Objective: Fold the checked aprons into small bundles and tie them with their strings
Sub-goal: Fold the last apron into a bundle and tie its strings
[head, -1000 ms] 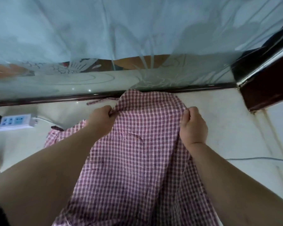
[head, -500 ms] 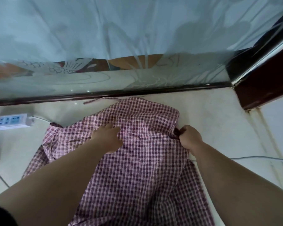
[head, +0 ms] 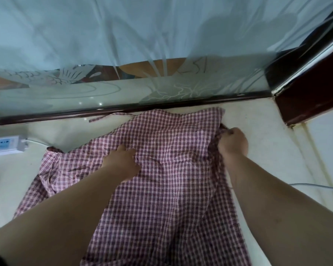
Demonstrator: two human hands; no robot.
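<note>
Checked apron [head: 161,179], pink and dark red, lies spread on the pale tiled floor [head: 258,135] straight below my head view. Its top edge sits just short of the dark wooden rail [head: 46,118] that runs along the foot of a frosted glass panel [head: 123,35]. The cloth runs down between both forearms and off the bottom of the frame. A side flap of it is rumpled out to the left, and it is creased around the middle.

I see the left hand [head: 121,162] palm down on the left-centre of the checked apron, fingers straight and slightly spread, pressing the fabric flat. It grips nothing. The right hand [head: 233,142] is at the cloth's right edge, near the upper right corner. Its fingers are curled in and its thumb is closed against them, pinching a bunched bit of that edge. I cannot tell whether a string is caught in that pinch as well.

One apron string [head: 108,117] trails loose from the top edge towards the left, lying on the tile just beside the rail.

A white power strip [head: 4,144] sits on the floor at the far left, well apart from the cloth, with its lead running towards the apron's left flap. A thin white cable [head: 315,186] crosses the tile on the right, behind the right forearm. A dark wooden frame post [head: 306,93] stands at the upper right corner.
</note>
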